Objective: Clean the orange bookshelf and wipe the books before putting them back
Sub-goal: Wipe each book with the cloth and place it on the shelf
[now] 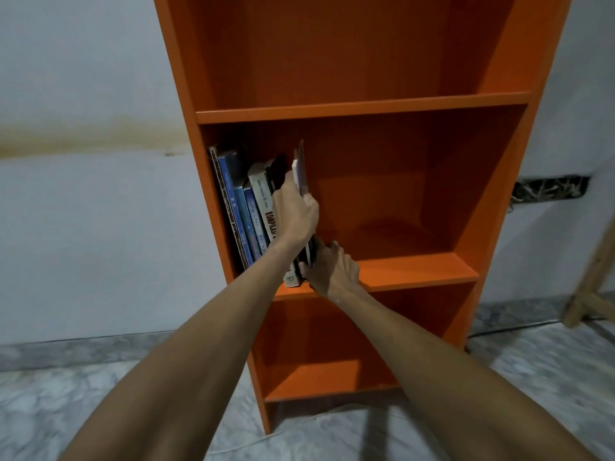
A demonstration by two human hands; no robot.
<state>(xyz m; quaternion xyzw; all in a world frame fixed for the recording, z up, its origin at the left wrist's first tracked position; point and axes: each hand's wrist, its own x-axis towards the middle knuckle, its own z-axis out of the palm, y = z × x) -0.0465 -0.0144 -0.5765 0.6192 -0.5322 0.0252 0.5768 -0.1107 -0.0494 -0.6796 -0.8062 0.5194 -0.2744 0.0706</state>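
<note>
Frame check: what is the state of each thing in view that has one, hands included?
Orange bookshelf: upright by the wall, open-fronted.
Row of books: standing spines out at the left end of the middle shelf.
Thin book: upright at the row's right end, held by both hands.
Left hand: grip closed on the thin book's upper part.
Right hand: grip closed on its lower end, at the shelf board.

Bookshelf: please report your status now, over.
Left hand grips book near top, right hand near bottom. Book at right end of row, middle shelf. Row close alongside.
</note>
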